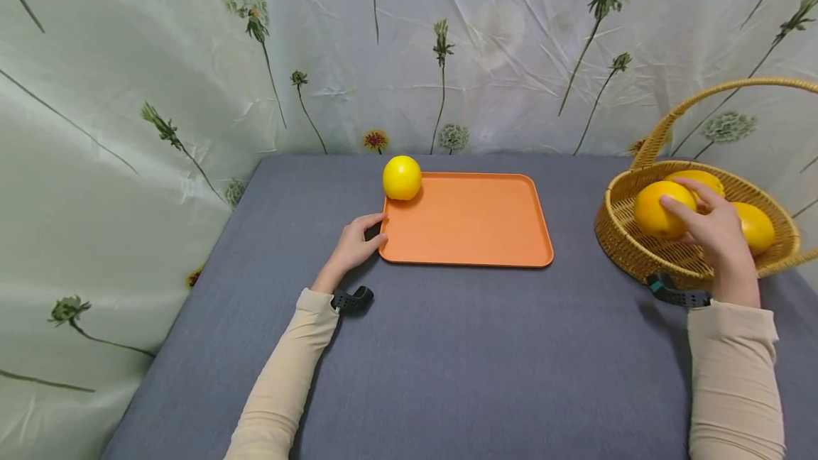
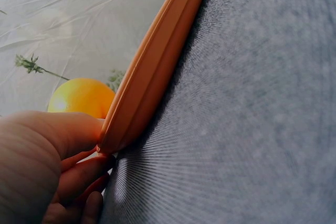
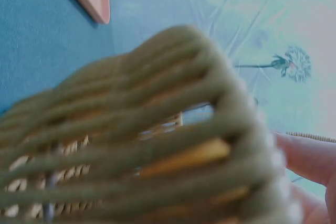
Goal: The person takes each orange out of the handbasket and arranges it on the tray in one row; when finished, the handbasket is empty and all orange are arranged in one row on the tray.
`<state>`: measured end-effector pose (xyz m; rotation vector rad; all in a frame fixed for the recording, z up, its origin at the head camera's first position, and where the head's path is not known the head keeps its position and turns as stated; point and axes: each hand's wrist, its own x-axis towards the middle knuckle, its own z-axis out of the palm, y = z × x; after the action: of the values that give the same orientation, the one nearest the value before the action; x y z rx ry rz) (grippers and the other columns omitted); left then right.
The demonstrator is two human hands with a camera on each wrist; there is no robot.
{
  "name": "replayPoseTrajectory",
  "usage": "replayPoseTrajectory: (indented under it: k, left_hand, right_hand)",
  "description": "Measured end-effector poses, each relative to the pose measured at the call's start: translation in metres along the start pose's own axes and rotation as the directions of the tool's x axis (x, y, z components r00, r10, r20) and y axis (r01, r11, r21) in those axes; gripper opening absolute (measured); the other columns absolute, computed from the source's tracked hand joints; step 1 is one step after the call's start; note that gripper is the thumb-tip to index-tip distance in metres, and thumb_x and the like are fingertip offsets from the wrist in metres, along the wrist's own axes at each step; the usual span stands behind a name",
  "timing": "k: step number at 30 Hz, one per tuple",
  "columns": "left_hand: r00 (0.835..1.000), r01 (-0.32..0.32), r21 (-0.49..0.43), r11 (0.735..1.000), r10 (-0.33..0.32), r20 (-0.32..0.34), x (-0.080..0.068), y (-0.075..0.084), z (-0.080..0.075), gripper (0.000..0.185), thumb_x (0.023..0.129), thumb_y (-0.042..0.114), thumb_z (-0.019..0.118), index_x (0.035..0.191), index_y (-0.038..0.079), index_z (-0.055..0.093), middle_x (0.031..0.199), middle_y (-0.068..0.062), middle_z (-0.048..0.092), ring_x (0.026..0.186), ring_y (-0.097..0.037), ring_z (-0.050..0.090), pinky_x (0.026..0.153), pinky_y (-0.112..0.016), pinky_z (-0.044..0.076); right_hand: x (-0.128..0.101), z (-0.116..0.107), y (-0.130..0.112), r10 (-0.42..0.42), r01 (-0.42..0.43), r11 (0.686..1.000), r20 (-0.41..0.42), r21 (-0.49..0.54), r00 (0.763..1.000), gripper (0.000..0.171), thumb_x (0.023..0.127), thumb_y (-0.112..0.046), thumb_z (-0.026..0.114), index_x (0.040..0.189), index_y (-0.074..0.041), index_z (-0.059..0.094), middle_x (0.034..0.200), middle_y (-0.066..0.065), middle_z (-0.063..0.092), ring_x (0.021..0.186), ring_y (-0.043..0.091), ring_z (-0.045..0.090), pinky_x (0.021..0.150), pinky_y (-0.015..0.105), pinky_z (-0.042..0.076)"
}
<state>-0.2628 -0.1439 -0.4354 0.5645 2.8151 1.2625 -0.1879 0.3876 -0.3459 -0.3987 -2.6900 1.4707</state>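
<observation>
At the left edge of an orange tray [image 1: 469, 222], my left hand [image 1: 356, 243] grips the rim between thumb and fingers. The left wrist view shows the thumb [image 2: 73, 132] on the rim and curled fingers below it. A yellow-orange orange [image 1: 402, 177] sits in the tray's far left corner. Over on the right, my right hand [image 1: 718, 229] holds another orange [image 1: 658, 210] inside a wicker basket [image 1: 616, 247]. Two more oranges lie in the basket, one behind [image 1: 703, 179] and one to the right [image 1: 754, 226]. In the right wrist view, the basket wall hides the held orange.
The tray lies flat on a grey-blue cloth-covered table [image 1: 486, 360]. The basket's tall arched handle [image 1: 677, 111] rises over its right side. A pale curtain [image 1: 498, 55] with dandelion prints hangs behind and to the left of the table.
</observation>
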Motion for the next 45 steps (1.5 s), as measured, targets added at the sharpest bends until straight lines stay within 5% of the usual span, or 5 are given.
replayPoseTrajectory:
  k: [5,15,24,38,45]
  left_hand:
    - [1.0,0.004,0.012,1.0,-0.004,0.002,0.0,0.0,-0.002,0.048,0.088,0.012,0.059,0.134,0.001,0.05,0.138,-0.019,0.051,0.132,-0.035,0.043,0.112,-0.049,0.032]
    - [1.0,-0.017,0.011,1.0,0.017,-0.011,0.003,-0.001,-0.004,0.048,0.088,0.012,0.059,0.133,0.0,0.051,0.136,-0.021,0.052,0.132,-0.035,0.043,0.112,-0.049,0.033]
    - [1.0,-0.011,0.018,1.0,0.011,-0.002,0.005,0.0,-0.005,0.048,0.088,0.013,0.059,0.133,0.001,0.051,0.137,-0.02,0.052,0.132,-0.035,0.043,0.112,-0.048,0.033]
    - [1.0,-0.01,0.025,1.0,0.01,0.003,0.003,0.002,-0.003,0.047,0.088,0.014,0.059,0.133,0.002,0.051,0.138,-0.019,0.052,0.132,-0.034,0.043,0.112,-0.048,0.033]
    - [1.0,0.016,0.019,1.0,-0.016,0.007,0.0,-0.001,-0.001,0.048,0.089,0.014,0.059,0.134,0.003,0.051,0.139,-0.018,0.051,0.133,-0.034,0.042,0.113,-0.048,0.032]
  right_hand:
    - [0.001,0.004,-0.005,-0.027,0.028,0.999,-0.034,0.037,0.999,0.05,0.092,-0.033,0.056,0.139,-0.038,0.04,0.106,-0.013,0.035,0.074,-0.013,0.048,0.056,0.015,0.052]
    - [0.001,0.009,-0.017,-0.03,0.037,0.99,-0.051,0.139,0.998,0.052,0.091,-0.031,0.057,0.14,-0.035,0.04,0.106,-0.016,0.034,0.076,-0.012,0.048,0.056,0.013,0.051]
    - [-0.004,0.022,-0.025,-0.092,0.135,0.869,-0.113,0.476,0.989,0.046,0.088,-0.014,0.062,0.131,-0.027,0.053,0.104,-0.011,0.038,0.074,-0.005,0.051,0.048,0.014,0.052]
    - [-0.004,0.042,-0.037,-0.162,0.245,0.844,-0.21,0.476,0.964,0.045,0.087,-0.011,0.063,0.131,-0.02,0.055,0.1,-0.009,0.047,0.077,-0.001,0.052,0.046,0.012,0.05]
    - [0.001,0.063,-0.049,-0.154,0.261,0.899,-0.302,0.353,0.941,0.044,0.086,-0.014,0.064,0.129,-0.022,0.057,0.101,-0.012,0.047,0.073,-0.002,0.053,0.048,0.009,0.048]
